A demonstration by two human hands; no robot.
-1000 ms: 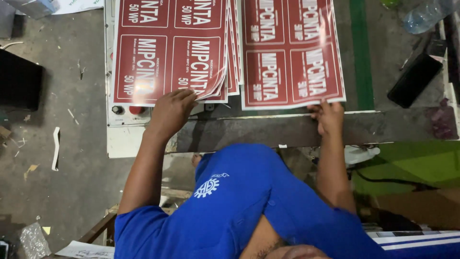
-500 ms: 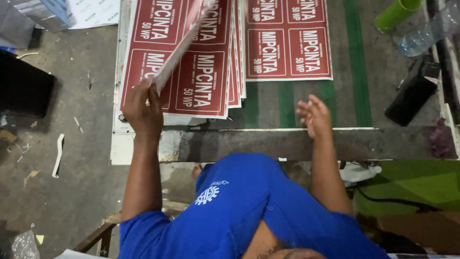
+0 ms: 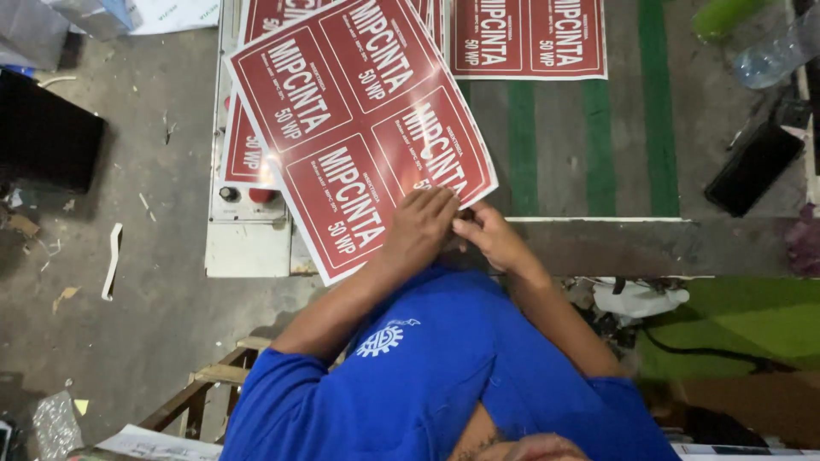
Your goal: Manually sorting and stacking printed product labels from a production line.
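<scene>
From my remote feed, left hand [image 3: 420,224] and right hand [image 3: 489,239] pinch one glossy red printed sheet [image 3: 359,128] at centre frame, tilted above the red sheet stack [image 3: 243,154] on the grey worktop [image 3: 547,154]; more remain.

The red label sheet [image 3: 359,128] is glossy coated paper, catching a white glare near its near right corner. The worktop [image 3: 555,145] looks like matt grey board with painted green stripes, worn at its near edge. The floor [image 3: 111,324] on the left is rough, stained concrete. The far right bottle [image 3: 773,53] is clear plastic.
</scene>
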